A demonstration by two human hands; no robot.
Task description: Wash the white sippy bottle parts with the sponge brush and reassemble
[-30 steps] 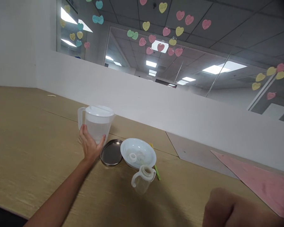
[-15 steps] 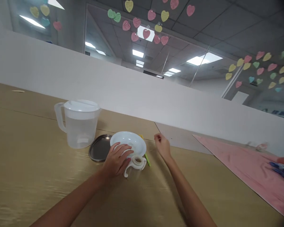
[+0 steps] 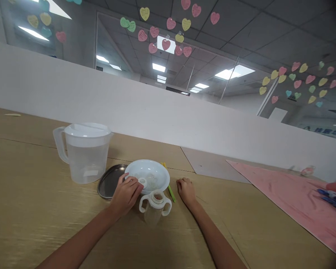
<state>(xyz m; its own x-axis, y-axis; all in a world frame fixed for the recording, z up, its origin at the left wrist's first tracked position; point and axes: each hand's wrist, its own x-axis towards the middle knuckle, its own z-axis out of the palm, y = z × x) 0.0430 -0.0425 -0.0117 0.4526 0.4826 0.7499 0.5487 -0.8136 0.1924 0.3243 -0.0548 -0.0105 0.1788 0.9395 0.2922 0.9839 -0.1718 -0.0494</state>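
My left hand [image 3: 126, 194] pinches a small white ring [image 3: 142, 182] over the near left rim of a white bowl [image 3: 164, 175]. Small clear pieces [image 3: 151, 181], too faint to name, lie in that bowl. Just in front of it stands a clear bottle with two white handles [image 3: 156, 205], upright, its mouth uncovered. My right hand [image 3: 186, 190] rests on the table right of the bottle, fingers curled and closed; what they hold, if anything, is hidden. Between the bowl and this hand lies a thin green and yellow stick [image 3: 171, 193].
A lidded translucent pitcher [image 3: 86, 157] with liquid stands at the left. Beside it, a dark metal tray [image 3: 108, 186] sits partly under the bowl. A pink cloth [image 3: 285, 194] covers the right side, with blue items [image 3: 332, 200] on it. A white wall [image 3: 145, 112] closes off the back.
My right hand has come down onto the table, nearer me. My left hand has shifted left and closed from spread fingers to a pinch on the white ring. The bottle now shows both handles.
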